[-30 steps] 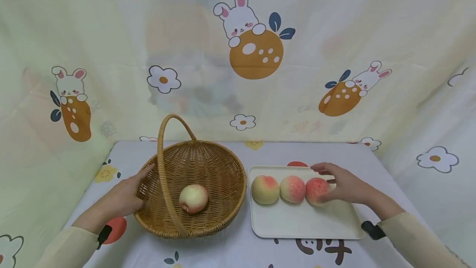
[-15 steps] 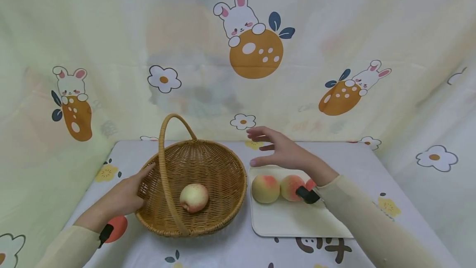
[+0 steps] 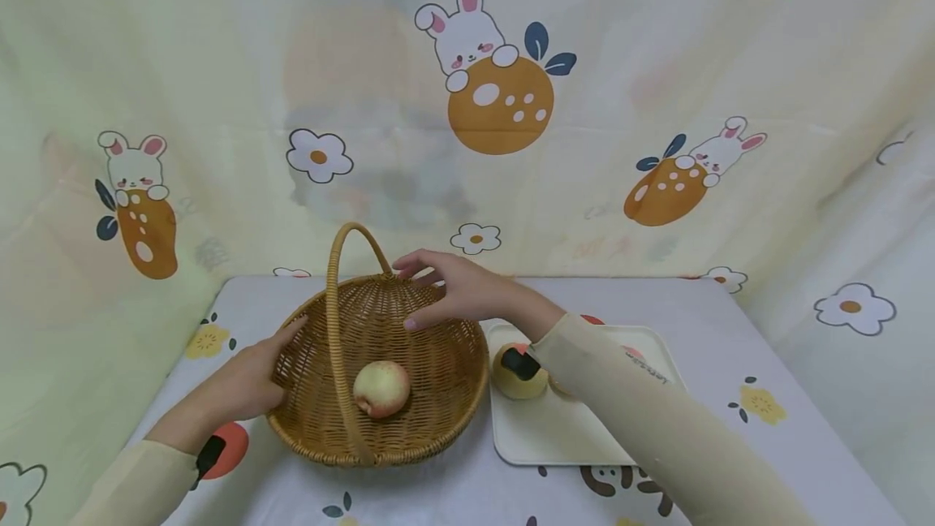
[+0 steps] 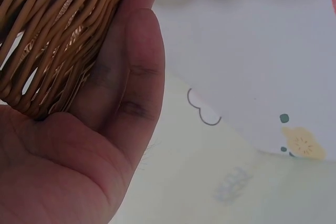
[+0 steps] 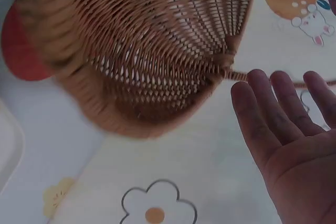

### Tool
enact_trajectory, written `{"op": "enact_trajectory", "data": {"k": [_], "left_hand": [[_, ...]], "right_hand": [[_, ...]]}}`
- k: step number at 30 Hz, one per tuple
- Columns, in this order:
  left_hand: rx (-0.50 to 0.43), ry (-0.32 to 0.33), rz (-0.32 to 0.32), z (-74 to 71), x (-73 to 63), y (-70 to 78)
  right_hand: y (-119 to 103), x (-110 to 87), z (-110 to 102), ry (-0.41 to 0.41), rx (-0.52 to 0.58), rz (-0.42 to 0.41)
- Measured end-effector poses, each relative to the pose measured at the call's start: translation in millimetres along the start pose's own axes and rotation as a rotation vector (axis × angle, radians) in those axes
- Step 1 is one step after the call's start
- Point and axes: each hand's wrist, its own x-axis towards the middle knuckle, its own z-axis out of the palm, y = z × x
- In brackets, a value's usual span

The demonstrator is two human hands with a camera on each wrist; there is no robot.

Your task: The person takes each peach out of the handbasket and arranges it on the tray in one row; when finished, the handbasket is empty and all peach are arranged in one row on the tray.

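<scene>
A woven wicker basket [image 3: 438,404] with an arched handle [image 3: 333,307] stands on the table's left half. Inside it lies one pale yellow and red apple [image 3: 381,389]. My left hand [image 3: 244,380] grips the basket's left side; in the left wrist view its fingers [image 4: 144,61] lie along the woven wall. My right hand [image 3: 463,291] is over the basket's far right part, fingers spread and nothing in them. In the right wrist view, its fingertips are near the handle's base. A peach [image 3: 514,376] sits on the white tray [image 3: 526,445], partly behind my right wrist.
My right sleeve [image 3: 643,412] crosses over the tray and hides most of the other fruit there. Patterned cloth covers the table [image 3: 409,502], and a printed curtain [image 3: 628,47] hangs behind and at both sides.
My right hand has left the rightmost peach on the tray and moved left, empty, to over the basket. The basket handle has tipped slightly to the right. My left hand stays at the basket's side.
</scene>
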Motion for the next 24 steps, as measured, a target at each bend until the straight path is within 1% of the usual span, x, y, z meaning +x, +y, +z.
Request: {"op": "enact_trajectory", "data": {"k": [2,8,11,18,21,24], "left_hand": [[-0.004,-0.001,0.0,-0.8,0.5,1.2],[-0.017,-0.012,-0.024,-0.4,1.2,2.9],[-0.028,-0.016,-0.033,0.4,0.9,3.4],[-0.004,-0.005,-0.014,1.2,-0.5,5.9],[0.001,-0.001,-0.016,0.7,-0.8,7.4],[0.0,0.0,-0.017,-0.1,-0.9,8.6]], "right_hand": [[-0.8,8.4,5.1,-0.038,-0.014,0.016],[6.2,26.2,28.1,-0.161,-0.144,0.11],[10.0,30.6,40.6,-0.24,-0.195,0.157],[7.4,34.7,63.7,-0.408,-0.341,0.262],[4.7,36.3,70.7,-0.468,-0.4,0.262],[1.6,37.8,76.9,-0.491,-0.451,0.25]]}}
